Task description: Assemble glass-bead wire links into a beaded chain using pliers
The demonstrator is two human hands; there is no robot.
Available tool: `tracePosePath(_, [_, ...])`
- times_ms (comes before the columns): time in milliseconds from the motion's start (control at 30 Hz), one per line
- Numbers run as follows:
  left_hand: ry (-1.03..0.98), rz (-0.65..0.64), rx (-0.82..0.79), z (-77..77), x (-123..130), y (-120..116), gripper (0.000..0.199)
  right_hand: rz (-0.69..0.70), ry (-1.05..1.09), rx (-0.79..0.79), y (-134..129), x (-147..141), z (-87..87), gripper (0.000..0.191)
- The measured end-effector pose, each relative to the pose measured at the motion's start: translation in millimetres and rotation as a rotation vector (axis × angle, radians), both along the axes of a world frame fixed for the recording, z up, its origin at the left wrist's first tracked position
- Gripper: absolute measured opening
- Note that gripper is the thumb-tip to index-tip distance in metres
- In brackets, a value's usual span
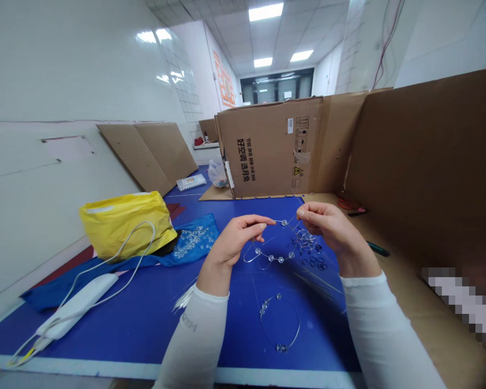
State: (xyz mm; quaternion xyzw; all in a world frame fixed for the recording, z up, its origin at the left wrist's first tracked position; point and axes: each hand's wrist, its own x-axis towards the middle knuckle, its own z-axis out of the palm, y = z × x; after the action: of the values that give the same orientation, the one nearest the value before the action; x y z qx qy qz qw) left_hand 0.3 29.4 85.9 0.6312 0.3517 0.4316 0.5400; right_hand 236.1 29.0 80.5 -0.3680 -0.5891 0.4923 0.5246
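My left hand (237,240) and my right hand (322,224) pinch a thin wire strung with clear beads (269,258), which sags in a curve between them. Just below my right hand lies a tangled cluster of beads and wire (303,239), with small dark rings (316,263) beside it. A closed wire loop with clear beads (279,324) rests on the blue tabletop (243,346) nearer me. Loose straight wires (316,283) lie to its right. Left of my left hand, many clear beads (192,241) sit on a blue cloth (198,232).
A yellow plastic bag (125,227) and a white corded device (76,305) lie at the left. Cardboard partitions (269,148) stand ahead and to the right. A white plastic case (191,182) lies farther back. A dark marker (378,248) lies on the cardboard at the right.
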Motion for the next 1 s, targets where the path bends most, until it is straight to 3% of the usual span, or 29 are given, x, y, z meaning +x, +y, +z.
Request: tracePosePath(1000, [-0.073,-0.058,-0.044,-5.1,0.8,5.3,0.024,-0.06,-0.045,-0.008,-0.7,1.3,0.8,0.032])
